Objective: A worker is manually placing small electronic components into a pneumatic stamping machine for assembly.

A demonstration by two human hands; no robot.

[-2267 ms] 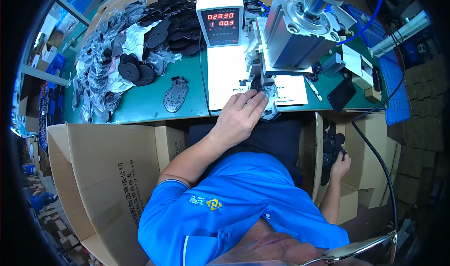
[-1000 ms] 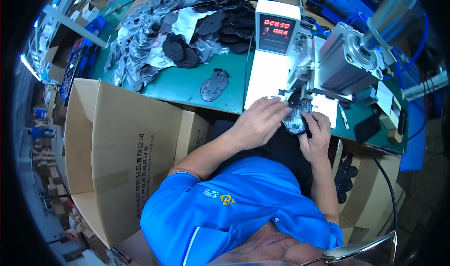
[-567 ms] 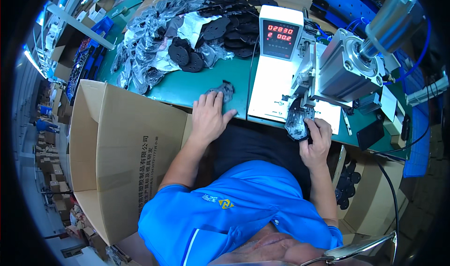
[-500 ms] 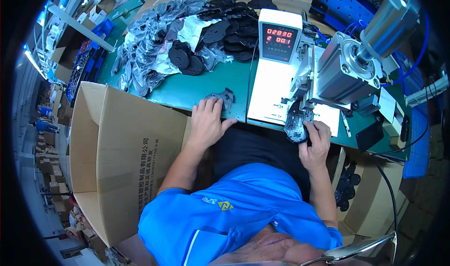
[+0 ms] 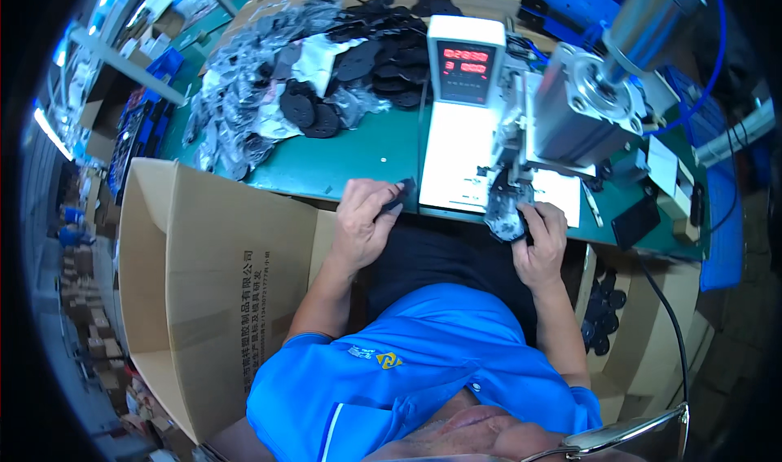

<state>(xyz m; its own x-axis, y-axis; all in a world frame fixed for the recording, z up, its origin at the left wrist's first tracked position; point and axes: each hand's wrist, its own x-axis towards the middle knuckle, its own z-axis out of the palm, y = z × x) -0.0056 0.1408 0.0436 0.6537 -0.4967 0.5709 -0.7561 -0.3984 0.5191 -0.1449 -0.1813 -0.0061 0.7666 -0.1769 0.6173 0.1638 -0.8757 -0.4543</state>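
Observation:
My left hand [image 5: 364, 222] pinches a small dark plastic part [image 5: 399, 195] at the front edge of the green table [image 5: 326, 173]. Its outline is partly covered by my fingers. With thumb and fingers, my right hand [image 5: 541, 242] grips the near end of a black moulded plastic plate [image 5: 507, 209]. The far end of that plate lies beneath the head of a bench press [image 5: 570, 112], on the bright white base [image 5: 460, 156]. A white box with a red lit display [image 5: 466, 59] stands at the back of this base.
Black plates [image 5: 399, 67] and crumpled clear plastic bags [image 5: 236, 103] are heaped at the back left. A tall open carton [image 5: 236, 275] stands beside my left arm. Round black parts [image 5: 603, 311] fill a lower carton on the right. A dark phone-like slab [image 5: 635, 222] lies near the right edge.
My left hand has lifted the dark plastic part off the table edge and now pinches it, turned more upright. My right hand keeps its grip on the plate. The whole view has shifted slightly.

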